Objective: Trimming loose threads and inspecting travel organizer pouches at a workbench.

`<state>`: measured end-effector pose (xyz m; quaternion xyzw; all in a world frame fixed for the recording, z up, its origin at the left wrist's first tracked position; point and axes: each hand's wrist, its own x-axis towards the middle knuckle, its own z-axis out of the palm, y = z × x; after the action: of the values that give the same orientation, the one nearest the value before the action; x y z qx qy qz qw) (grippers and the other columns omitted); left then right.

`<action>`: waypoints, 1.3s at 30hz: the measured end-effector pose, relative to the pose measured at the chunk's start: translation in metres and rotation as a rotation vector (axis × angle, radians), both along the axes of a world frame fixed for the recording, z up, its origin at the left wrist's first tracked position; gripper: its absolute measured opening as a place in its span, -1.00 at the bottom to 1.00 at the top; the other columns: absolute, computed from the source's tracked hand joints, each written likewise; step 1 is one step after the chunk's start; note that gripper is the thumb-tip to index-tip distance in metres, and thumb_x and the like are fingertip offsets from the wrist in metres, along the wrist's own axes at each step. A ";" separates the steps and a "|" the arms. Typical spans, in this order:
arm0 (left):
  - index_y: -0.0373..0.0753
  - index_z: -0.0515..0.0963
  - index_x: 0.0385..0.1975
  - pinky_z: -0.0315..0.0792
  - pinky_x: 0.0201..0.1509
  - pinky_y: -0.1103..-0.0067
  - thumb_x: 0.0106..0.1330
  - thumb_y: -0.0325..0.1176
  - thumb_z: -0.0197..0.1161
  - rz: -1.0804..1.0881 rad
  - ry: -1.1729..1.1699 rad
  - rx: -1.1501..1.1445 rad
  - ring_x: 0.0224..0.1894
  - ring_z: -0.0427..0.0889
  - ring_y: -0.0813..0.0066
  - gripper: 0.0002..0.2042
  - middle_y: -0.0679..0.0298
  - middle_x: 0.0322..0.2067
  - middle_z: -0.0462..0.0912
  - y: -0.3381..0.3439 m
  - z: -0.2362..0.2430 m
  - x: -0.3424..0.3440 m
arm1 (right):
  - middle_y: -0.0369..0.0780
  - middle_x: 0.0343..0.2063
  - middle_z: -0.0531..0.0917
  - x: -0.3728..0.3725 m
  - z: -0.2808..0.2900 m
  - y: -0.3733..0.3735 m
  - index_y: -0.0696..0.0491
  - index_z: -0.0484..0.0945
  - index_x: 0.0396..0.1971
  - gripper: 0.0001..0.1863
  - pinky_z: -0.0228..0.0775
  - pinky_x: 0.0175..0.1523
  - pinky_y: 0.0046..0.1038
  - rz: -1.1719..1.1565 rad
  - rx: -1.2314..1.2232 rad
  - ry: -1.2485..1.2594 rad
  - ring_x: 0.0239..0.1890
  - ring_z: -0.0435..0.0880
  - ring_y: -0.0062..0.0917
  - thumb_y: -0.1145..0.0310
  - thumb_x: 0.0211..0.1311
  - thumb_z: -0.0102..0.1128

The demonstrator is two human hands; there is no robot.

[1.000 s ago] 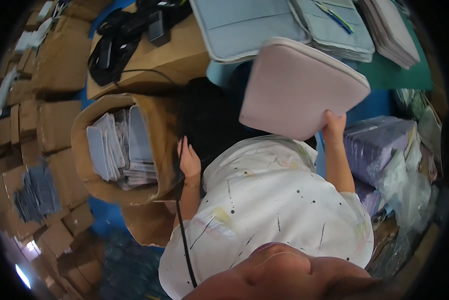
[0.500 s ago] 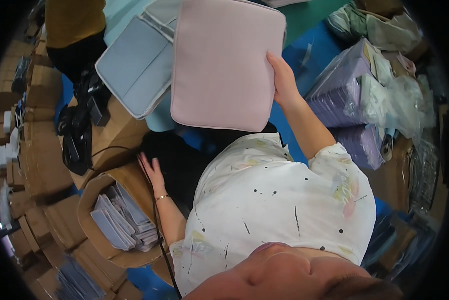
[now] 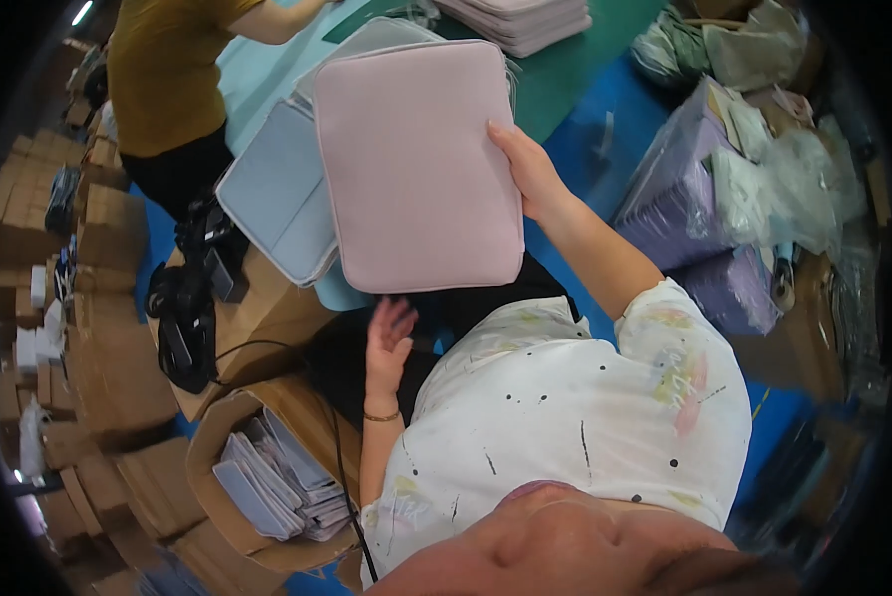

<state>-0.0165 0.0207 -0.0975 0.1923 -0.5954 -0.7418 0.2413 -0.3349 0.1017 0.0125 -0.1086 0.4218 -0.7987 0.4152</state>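
In my right hand (image 3: 532, 177) is a pink zippered laptop sleeve (image 3: 416, 164), gripped by its right edge, thumb on the near face. The other fingers are hidden behind it. My left hand (image 3: 390, 343) is just below the sleeve's lower edge, fingers apart and slightly blurred, holding nothing. Behind the pink sleeve, a light blue laptop sleeve (image 3: 279, 189) lies tilted on the table, partly covered.
A carton (image 3: 212, 452) with flat pale pieces stands at lower left. Black straps and devices (image 3: 189, 308) lie on a wooden surface. Pink sleeves (image 3: 525, 22) are stacked at the back; wrapped purple bundles (image 3: 669, 189) stand right. Another person (image 3: 167, 79) works at far left.
My left hand has moved right from beside the carton to below the pink sleeve. The sleeve, still in my right hand, sits a little lower and further left in view.
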 end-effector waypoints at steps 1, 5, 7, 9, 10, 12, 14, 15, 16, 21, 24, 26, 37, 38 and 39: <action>-0.24 -0.05 0.33 0.24 0.27 0.27 0.24 -0.34 0.24 0.034 0.157 0.121 0.20 0.36 0.11 -0.27 0.07 0.22 0.26 0.002 0.020 -0.007 | -0.17 -0.09 0.55 0.002 0.002 -0.003 0.09 0.34 0.09 -0.52 0.42 0.03 -0.38 0.068 0.020 0.030 -0.08 0.56 -0.47 0.12 0.29 0.05; -0.10 0.16 0.25 0.43 0.13 0.34 0.36 -0.39 0.06 0.317 0.334 0.523 0.15 0.41 0.29 -0.54 0.20 0.16 0.34 0.017 0.048 -0.016 | -0.24 -0.12 0.54 0.047 -0.008 -0.029 0.08 0.36 0.07 -0.55 0.39 0.00 -0.47 0.210 -0.006 0.156 -0.12 0.54 -0.56 0.13 0.30 0.08; -0.09 0.19 0.23 0.44 0.12 0.38 0.36 -0.40 0.06 0.407 0.362 0.531 0.14 0.43 0.32 -0.56 0.21 0.15 0.36 0.005 0.052 -0.015 | -0.26 -0.19 0.57 0.042 -0.020 -0.050 0.10 0.46 -0.05 -0.61 0.37 -0.07 -0.52 0.255 -0.030 0.330 -0.22 0.53 -0.60 0.11 0.32 0.05; -0.09 0.24 0.20 0.46 0.08 0.45 0.36 -0.42 0.06 0.543 0.397 0.543 0.10 0.45 0.40 -0.59 0.26 0.13 0.38 -0.005 0.066 -0.018 | -0.13 -0.36 0.63 -0.005 -0.021 -0.077 0.13 0.58 -0.26 -0.62 0.37 -0.14 -0.45 0.167 0.224 1.036 -0.32 0.59 -0.47 0.09 0.32 0.00; -0.10 0.25 0.20 0.47 0.07 0.46 0.36 -0.42 0.06 0.570 0.415 0.525 0.09 0.45 0.41 -0.60 0.28 0.13 0.39 -0.011 0.073 -0.021 | -0.10 -0.31 0.62 -0.008 -0.002 -0.086 0.13 0.57 -0.25 -0.67 0.39 -0.10 -0.38 -0.116 0.210 1.195 -0.26 0.60 -0.30 0.14 0.26 0.08; -0.11 0.26 0.18 0.47 0.07 0.46 0.36 -0.42 0.07 0.579 0.458 0.489 0.07 0.46 0.42 -0.60 0.29 0.11 0.40 -0.031 0.079 -0.034 | -0.17 -0.26 0.62 -0.046 0.001 -0.113 0.05 0.59 -0.19 -0.72 0.40 -0.09 -0.36 -0.415 0.172 1.653 -0.15 0.55 -0.30 0.23 0.15 0.21; -0.12 0.26 0.18 0.48 0.07 0.46 0.36 -0.41 0.09 0.627 0.459 0.451 0.05 0.47 0.42 -0.60 0.28 0.09 0.41 -0.051 0.090 -0.057 | -0.16 -0.23 0.62 -0.071 -0.001 -0.133 0.04 0.59 -0.19 -0.69 0.41 -0.03 -0.30 -0.432 0.202 1.774 -0.07 0.53 -0.24 0.22 0.09 0.24; -0.15 0.27 0.16 0.48 0.08 0.46 0.35 -0.40 0.12 0.621 0.453 0.423 0.06 0.47 0.41 -0.60 0.25 0.08 0.41 -0.062 0.092 -0.063 | -0.17 -0.22 0.62 -0.082 -0.009 -0.141 0.03 0.60 -0.19 -0.69 0.41 -0.02 -0.31 -0.376 0.268 1.895 -0.06 0.52 -0.24 0.24 0.06 0.24; -0.15 0.27 0.16 0.48 0.08 0.46 0.35 -0.40 0.12 0.632 0.456 0.417 0.06 0.47 0.41 -0.60 0.25 0.08 0.41 -0.071 0.091 -0.065 | -0.19 -0.21 0.62 -0.087 -0.010 -0.148 0.01 0.60 -0.19 -0.69 0.42 -0.01 -0.31 -0.318 0.331 2.015 -0.05 0.51 -0.24 0.26 0.03 0.25; -0.17 0.25 0.15 0.47 0.08 0.48 0.33 -0.38 0.15 0.740 0.322 0.343 0.01 0.50 0.46 -0.59 0.24 0.03 0.44 -0.075 0.090 -0.056 | -0.17 -0.23 0.63 -0.093 -0.014 -0.143 0.04 0.58 -0.21 -0.72 0.45 -0.09 -0.26 -0.065 0.606 1.988 -0.15 0.56 -0.19 0.30 0.05 0.19; -0.17 0.22 0.16 0.47 0.03 0.52 0.31 -0.37 0.19 0.820 0.185 0.303 -0.03 0.53 0.50 -0.55 0.29 -0.01 0.47 -0.067 0.092 -0.046 | -0.20 -0.36 0.62 -0.070 -0.018 -0.122 0.08 0.55 -0.23 -0.77 0.47 -0.26 -0.32 -0.345 0.516 1.807 -0.37 0.60 -0.30 0.29 0.17 0.11; -0.18 0.18 0.18 0.44 0.06 0.51 0.29 -0.36 0.21 0.862 0.032 0.260 -0.03 0.51 0.46 -0.50 0.26 -0.01 0.44 -0.067 0.094 -0.043 | -0.33 -0.52 0.53 -0.034 -0.007 -0.092 0.08 0.54 -0.20 -0.76 0.34 -0.47 -0.56 -0.080 0.231 0.935 -0.58 0.49 -0.62 0.25 0.32 0.00; -0.32 0.48 -0.06 0.32 0.09 0.29 0.15 -0.52 0.20 0.646 -0.382 -1.368 0.01 0.44 0.00 -0.68 0.01 -0.05 0.48 -0.055 0.109 -0.070 | -0.27 -0.32 0.59 0.085 -0.053 -0.074 0.20 0.49 -0.14 -0.64 0.38 -0.11 -0.60 0.318 0.093 0.333 -0.26 0.53 -0.67 0.36 0.10 0.34; -0.30 0.49 -0.08 0.33 0.09 0.29 0.12 -0.49 0.22 0.601 -0.348 -1.316 0.00 0.44 0.01 -0.68 0.03 -0.07 0.48 -0.057 0.111 -0.083 | -0.28 -0.32 0.59 0.091 -0.055 -0.073 0.20 0.49 -0.15 -0.64 0.38 -0.11 -0.61 0.326 0.072 0.320 -0.27 0.53 -0.67 0.36 0.09 0.34; -0.28 0.51 -0.11 0.33 0.10 0.28 0.10 -0.46 0.25 0.556 -0.313 -1.263 -0.01 0.44 0.02 -0.69 0.06 -0.09 0.49 -0.061 0.112 -0.096 | -0.28 -0.33 0.58 0.096 -0.058 -0.072 0.20 0.49 -0.15 -0.64 0.37 -0.12 -0.62 0.334 0.051 0.308 -0.27 0.53 -0.68 0.37 0.09 0.35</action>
<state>-0.1130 -0.0401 0.0148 0.2649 -0.8685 -0.1292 0.3986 -0.2387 0.0296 -0.0458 -0.2871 0.4765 -0.6818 0.4750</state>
